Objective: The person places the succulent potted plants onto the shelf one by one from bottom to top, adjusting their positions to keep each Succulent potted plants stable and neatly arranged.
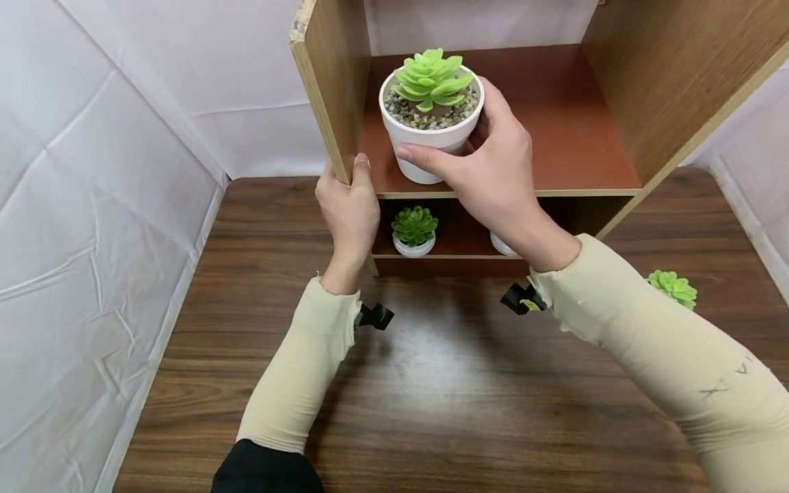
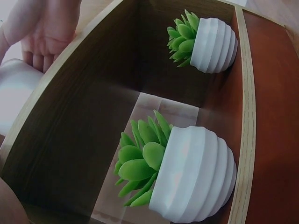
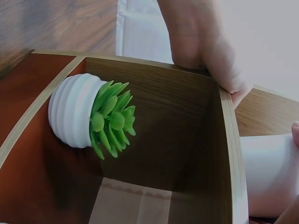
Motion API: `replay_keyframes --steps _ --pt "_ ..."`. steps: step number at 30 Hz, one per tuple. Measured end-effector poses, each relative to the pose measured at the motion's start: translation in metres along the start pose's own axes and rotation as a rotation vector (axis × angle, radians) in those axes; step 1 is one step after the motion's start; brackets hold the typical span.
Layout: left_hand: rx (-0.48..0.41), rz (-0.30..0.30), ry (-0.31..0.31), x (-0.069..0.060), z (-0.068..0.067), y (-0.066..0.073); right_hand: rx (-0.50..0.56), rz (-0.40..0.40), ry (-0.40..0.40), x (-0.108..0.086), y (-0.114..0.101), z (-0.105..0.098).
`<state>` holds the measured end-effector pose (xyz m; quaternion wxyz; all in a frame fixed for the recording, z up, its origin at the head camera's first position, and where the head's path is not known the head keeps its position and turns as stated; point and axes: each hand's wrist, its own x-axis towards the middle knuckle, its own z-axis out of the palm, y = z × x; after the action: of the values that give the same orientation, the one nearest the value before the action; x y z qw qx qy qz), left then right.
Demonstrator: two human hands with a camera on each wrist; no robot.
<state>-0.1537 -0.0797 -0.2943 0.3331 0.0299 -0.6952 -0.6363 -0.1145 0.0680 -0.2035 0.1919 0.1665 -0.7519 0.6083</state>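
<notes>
A person's right hand (image 1: 499, 161) holds a succulent in a smooth white pot (image 1: 431, 99) at the front left of the upper shelf (image 1: 567, 123) in a wooden shelf unit (image 1: 672, 82), its grip clamped on the pot with the thumb across the front. From this angle, it is hard to tell whether the base touches the board. The left hand's (image 1: 349, 212) grip is clamped on the front edge of the left side panel (image 1: 335, 82), near the pot. Below, two succulents in ribbed white pots stand on the lower shelf (image 1: 465, 236), one at left (image 1: 414, 231), the other at right (image 2: 212, 45). Another green plant (image 1: 674, 287) shows beside the right sleeve (image 1: 653, 342), above the dark wood tabletop (image 1: 431, 411).
</notes>
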Motion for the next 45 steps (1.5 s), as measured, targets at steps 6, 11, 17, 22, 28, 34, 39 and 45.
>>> replay_keyframes --steps 6,11,17,22,28,34,39,45 --pt "-0.015 -0.006 -0.006 -0.001 0.001 0.0 -0.025 0.022 0.003 0.003 0.001 0.005" --pt "-0.022 -0.011 -0.014 -0.002 0.003 0.0 -0.07 0.028 0.008 0.008 0.017 0.005" --pt "-0.021 -0.005 -0.019 -0.001 0.004 0.0 -0.082 0.039 0.018 0.007 0.014 0.002" --pt "-0.023 -0.007 -0.014 0.0 0.003 0.0 -0.088 0.053 0.007 0.003 0.0 0.003" --pt "-0.021 -0.007 0.0 0.001 -0.002 0.0 -0.099 0.048 -0.004 0.008 0.017 0.008" --pt "-0.018 -0.003 0.011 0.004 -0.006 -0.002 -0.133 0.033 -0.016 0.013 0.031 0.013" --pt "-0.025 -0.006 0.015 0.004 -0.01 -0.005 -0.152 0.029 -0.034 0.011 0.033 0.016" --pt "-0.02 0.0 0.005 0.004 -0.011 -0.006 -0.085 0.033 -0.035 0.005 0.018 0.015"
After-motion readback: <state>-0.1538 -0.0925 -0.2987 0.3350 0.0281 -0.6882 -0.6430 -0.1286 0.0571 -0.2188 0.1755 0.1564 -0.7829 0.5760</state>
